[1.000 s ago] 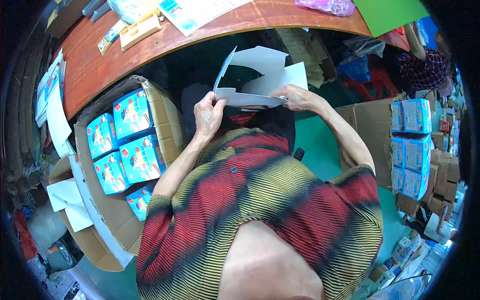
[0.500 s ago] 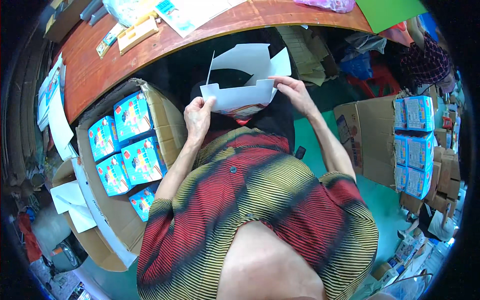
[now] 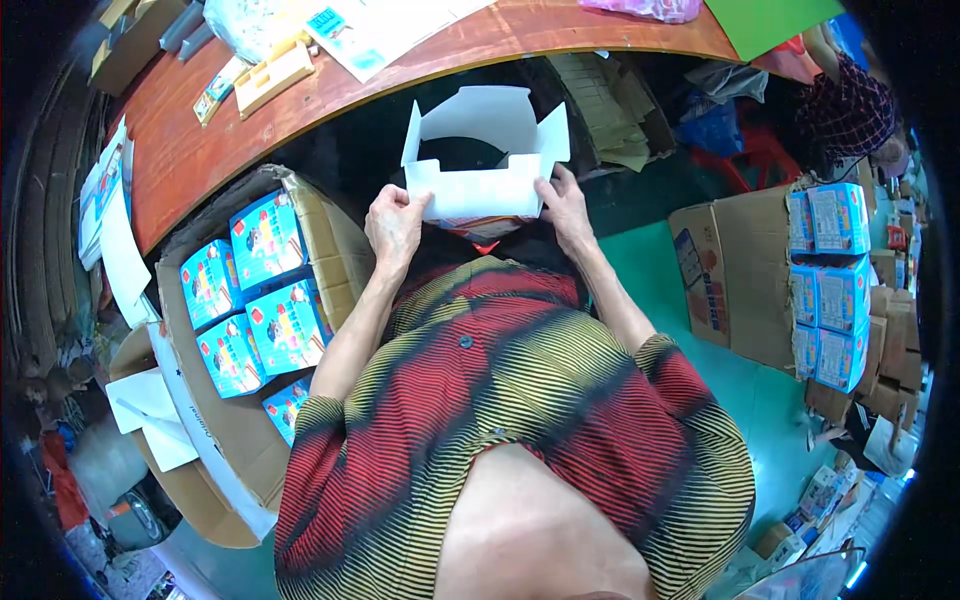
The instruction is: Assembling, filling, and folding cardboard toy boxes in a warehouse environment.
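A white cardboard box [image 3: 478,188] stands over my lap with its top flaps raised and its inside dark. My left hand [image 3: 396,222] pinches the near left corner, thumb against the near panel. At the near right corner, my right hand [image 3: 565,212] grips the edge in the same way. The lower outside of the box, partly hidden, carries coloured print.
A brown carton [image 3: 335,255] with several blue printed boxes [image 3: 285,325] is at my left. To the right, more blue boxes [image 3: 832,300] sit by another carton [image 3: 745,280]. Ahead curves a reddish wooden table [image 3: 400,45]. Another person [image 3: 850,110] is at far right.
My right hand has come inward and lower to the near right corner. The side flaps now stand more evenly on both sides of the box. My left hand keeps its hold.
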Demonstrator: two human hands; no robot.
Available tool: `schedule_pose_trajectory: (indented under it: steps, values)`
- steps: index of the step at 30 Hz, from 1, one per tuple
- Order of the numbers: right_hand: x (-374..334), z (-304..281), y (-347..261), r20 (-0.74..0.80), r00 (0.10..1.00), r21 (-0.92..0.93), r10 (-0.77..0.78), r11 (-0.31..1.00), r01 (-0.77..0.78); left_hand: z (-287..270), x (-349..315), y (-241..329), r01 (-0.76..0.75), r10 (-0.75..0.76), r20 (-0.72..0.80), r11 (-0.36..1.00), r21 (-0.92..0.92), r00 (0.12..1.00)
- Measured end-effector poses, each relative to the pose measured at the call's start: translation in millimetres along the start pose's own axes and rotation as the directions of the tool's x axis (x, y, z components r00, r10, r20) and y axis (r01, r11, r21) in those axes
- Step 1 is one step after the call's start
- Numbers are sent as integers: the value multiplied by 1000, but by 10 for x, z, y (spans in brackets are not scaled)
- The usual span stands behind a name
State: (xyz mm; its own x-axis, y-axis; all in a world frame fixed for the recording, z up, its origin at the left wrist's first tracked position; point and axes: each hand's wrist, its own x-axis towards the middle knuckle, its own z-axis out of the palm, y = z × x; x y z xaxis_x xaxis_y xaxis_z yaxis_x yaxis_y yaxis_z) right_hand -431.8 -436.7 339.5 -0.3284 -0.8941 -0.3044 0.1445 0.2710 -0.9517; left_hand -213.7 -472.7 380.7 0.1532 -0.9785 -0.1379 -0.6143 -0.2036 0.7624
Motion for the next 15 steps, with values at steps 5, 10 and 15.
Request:
schedule_pose_trajectory:
  steps: [5, 10, 15]
  values:
    - [70, 22, 95, 77, 986, -267, -148, 950, 164, 63, 52, 19, -31, 35, -48, 996, 89, 998]
    - [2, 124, -93, 111, 965, -415, -236, 872, 261, 47, 74, 49, -148, 176, -89, 955, 257, 980]
    - [5, 119, -206, 102, 966, -397, -236, 881, 257, 231, 227, -165, -323, 395, -277, 907, 271, 876]
